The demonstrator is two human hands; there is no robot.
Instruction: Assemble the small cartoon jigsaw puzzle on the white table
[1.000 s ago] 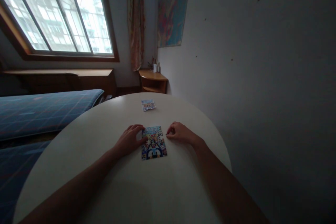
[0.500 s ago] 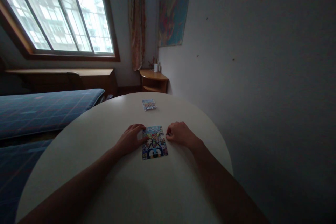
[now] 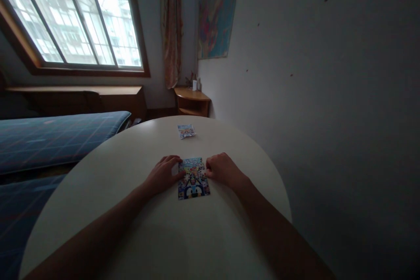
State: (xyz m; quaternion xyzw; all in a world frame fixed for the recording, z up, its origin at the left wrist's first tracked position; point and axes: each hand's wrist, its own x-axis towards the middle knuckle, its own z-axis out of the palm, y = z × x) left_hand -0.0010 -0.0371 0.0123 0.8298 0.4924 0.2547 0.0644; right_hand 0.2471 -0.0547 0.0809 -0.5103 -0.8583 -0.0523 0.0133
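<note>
A small, colourful jigsaw puzzle (image 3: 193,183) with a blue dog's face at its near end lies flat on the round white table (image 3: 157,236). My left hand (image 3: 164,174) rests along its left edge, fingers apart, the thumb and fingertips touching the puzzle. At the right edge, towards the upper part, my right hand (image 3: 223,168) is closed in a pinch, its fingertips against the puzzle's border. The small dark jigsaw piece in that pinch is mostly hidden by the fingers now.
Farther back on the table lies a small printed packet or sheet (image 3: 186,131) with a similar picture. A blue checked mattress (image 3: 65,140) stands to the left of the table. The white wall (image 3: 311,118) runs close along the right side.
My right hand has shifted slightly left, bringing its pinched fingers from just beside the puzzle to its right edge. My left hand stays where it was.
</note>
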